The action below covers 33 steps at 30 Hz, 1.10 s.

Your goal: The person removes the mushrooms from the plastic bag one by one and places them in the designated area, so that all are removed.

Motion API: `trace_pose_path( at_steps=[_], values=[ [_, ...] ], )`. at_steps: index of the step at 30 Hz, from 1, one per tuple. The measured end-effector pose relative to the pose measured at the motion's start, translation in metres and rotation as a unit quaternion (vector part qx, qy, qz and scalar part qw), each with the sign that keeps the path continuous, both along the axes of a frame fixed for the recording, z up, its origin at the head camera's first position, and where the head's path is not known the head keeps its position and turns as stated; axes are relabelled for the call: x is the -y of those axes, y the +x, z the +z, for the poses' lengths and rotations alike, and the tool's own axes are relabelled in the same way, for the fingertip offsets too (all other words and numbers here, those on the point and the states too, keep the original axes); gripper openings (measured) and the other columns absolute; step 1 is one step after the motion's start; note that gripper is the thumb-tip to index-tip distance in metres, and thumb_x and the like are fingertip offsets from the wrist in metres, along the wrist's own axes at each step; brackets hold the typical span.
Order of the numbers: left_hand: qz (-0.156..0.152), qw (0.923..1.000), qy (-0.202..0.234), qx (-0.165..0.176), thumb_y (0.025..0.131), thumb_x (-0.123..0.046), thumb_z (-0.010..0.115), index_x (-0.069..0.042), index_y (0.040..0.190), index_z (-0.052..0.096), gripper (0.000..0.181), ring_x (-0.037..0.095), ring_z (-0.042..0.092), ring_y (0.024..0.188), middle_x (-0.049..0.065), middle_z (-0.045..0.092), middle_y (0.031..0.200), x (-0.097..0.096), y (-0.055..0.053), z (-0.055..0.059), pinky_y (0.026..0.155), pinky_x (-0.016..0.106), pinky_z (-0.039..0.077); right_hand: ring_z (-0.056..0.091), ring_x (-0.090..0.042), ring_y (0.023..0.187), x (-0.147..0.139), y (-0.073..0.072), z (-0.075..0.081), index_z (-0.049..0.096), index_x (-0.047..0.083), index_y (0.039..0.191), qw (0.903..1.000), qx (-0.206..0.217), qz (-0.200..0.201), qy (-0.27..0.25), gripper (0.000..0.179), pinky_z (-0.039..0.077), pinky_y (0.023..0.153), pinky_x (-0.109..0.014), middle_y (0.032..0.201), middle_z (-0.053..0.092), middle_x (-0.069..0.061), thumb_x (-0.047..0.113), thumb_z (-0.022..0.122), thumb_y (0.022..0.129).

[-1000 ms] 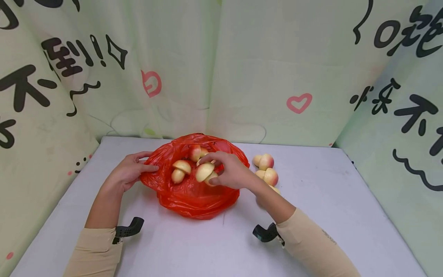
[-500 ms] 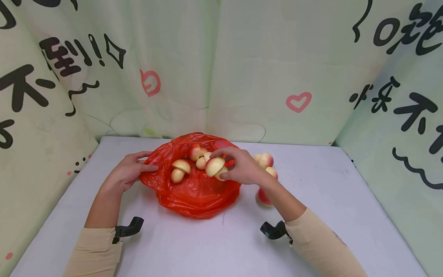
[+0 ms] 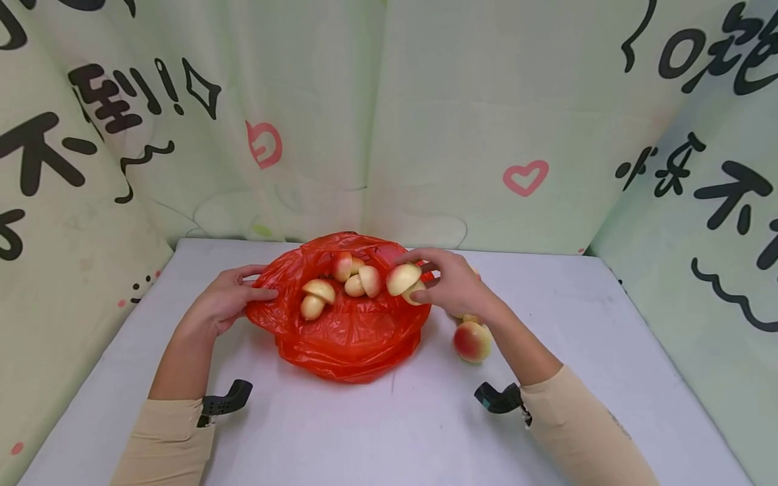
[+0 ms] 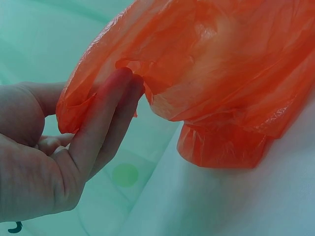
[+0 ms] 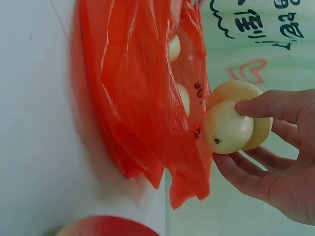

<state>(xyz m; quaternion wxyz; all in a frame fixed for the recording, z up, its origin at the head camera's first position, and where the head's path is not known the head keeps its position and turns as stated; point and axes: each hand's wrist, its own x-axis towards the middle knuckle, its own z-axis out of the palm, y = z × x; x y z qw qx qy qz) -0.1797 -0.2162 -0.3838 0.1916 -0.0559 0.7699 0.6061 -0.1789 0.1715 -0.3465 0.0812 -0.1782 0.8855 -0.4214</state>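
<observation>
A red plastic bag (image 3: 346, 351) lies with its mouth spread wide. Its left rim is pinched between the thumb and fingers of my left hand (image 3: 225, 300); the left wrist view shows the thin film (image 4: 78, 110) between them. My right hand (image 3: 456, 283) grips a mushroom (image 3: 404, 279), pale yellow with a rounded cap, over the bag's right rim. In the right wrist view this mushroom (image 5: 229, 128) sits between thumb and fingers, just beside the bag's edge. Inside the bag are a mushroom (image 3: 317, 299) at the left, a red-capped one (image 3: 343, 266) behind, and another (image 3: 363, 281) in the middle.
Right of the bag, a red-and-yellow mushroom (image 3: 471, 341) rests on the white table (image 3: 365, 439), with more partly hidden behind my right hand and forearm. A pale printed curtain (image 3: 437, 135) encloses the table at the back and sides.
My right hand has moved right with the mushroom, from over the middle of the bag to its right rim, uncovering a mushroom inside. My left hand stays at the left rim.
</observation>
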Motion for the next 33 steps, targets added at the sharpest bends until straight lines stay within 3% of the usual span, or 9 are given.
trace_pose_path(
  at_steps=[13, 25, 33],
  values=[
    [-0.001, 1.0000, -0.003, -0.001, 0.100, -0.020, 0.069, -0.005, 0.164, 0.026, 0.079, 0.013, 0.070, 0.094, 0.026, 0.045, 0.155, 0.003, -0.001, -0.002, 0.085, 0.029, 0.063, 0.063, -0.034, 0.122, -0.039, -0.007, 0.002, 0.066, 0.017, 0.134, 0.9993, -0.032, -0.014, 0.012, 0.050, 0.063, 0.091, -0.044, 0.133, 0.065, -0.006, 0.006, 0.080, 0.087],
    [-0.001, 1.0000, 0.002, -0.004, 0.100, -0.019, 0.069, -0.005, 0.164, 0.028, 0.077, 0.012, 0.071, 0.092, 0.026, 0.047, 0.152, 0.002, -0.001, -0.002, 0.084, 0.028, 0.063, 0.057, -0.039, 0.129, -0.075, -0.010, 0.009, 0.062, 0.017, 0.138, 0.9955, -0.019, -0.078, 0.052, 0.050, 0.063, 0.088, -0.048, 0.139, 0.060, -0.010, 0.008, 0.076, 0.090],
    [-0.001, 1.0000, 0.003, -0.002, 0.100, -0.019, 0.070, -0.005, 0.164, 0.027, 0.078, 0.012, 0.071, 0.092, 0.025, 0.049, 0.151, 0.002, -0.001, -0.002, 0.084, 0.029, 0.063, 0.058, -0.037, 0.125, -0.093, -0.013, 0.004, 0.061, 0.017, 0.138, 0.9938, -0.029, -0.090, 0.059, 0.050, 0.062, 0.088, -0.046, 0.135, 0.062, -0.009, 0.010, 0.075, 0.091]
  ],
)
